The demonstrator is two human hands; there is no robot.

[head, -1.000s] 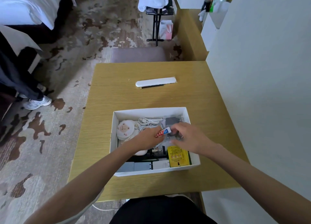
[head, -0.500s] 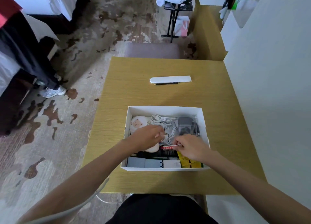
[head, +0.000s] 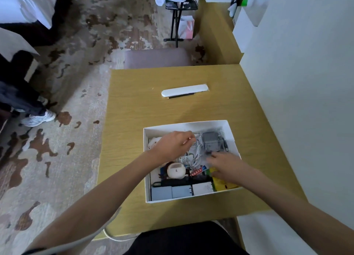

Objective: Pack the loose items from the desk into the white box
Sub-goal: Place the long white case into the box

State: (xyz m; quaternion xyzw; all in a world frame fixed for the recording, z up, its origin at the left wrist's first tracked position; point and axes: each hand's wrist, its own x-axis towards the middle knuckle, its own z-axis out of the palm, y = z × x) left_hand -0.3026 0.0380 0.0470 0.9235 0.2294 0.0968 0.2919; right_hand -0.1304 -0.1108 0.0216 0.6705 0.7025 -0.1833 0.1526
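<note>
The white box [head: 185,124] sits open on the wooden desk [head: 143,105], full of small items. My left hand [head: 172,145] reaches into its back half, fingertips pinched on the white cable [head: 198,155]; it hides most of a white plush. My right hand [head: 226,166] lies flat over the right side, fingers spread, tips touching the clear bag with a grey adapter [head: 211,140]. A red-and-blue tube [head: 198,171] lies loose beside that hand. A round cream case [head: 176,170], a yellow packet [head: 224,184] and grey-blue boxes [head: 172,192] fill the front.
A long white cover with a black pen [head: 183,90] lies on the desk beyond the box. A white wall [head: 297,101] borders the desk's right edge. A padded stool [head: 157,59] stands at the far end, and a person's shoe [head: 38,118] rests on the carpet at left.
My right hand has let go of the red-and-blue tube, which now lies in the box. My left hand has moved toward the back of the box onto the white cable.
</note>
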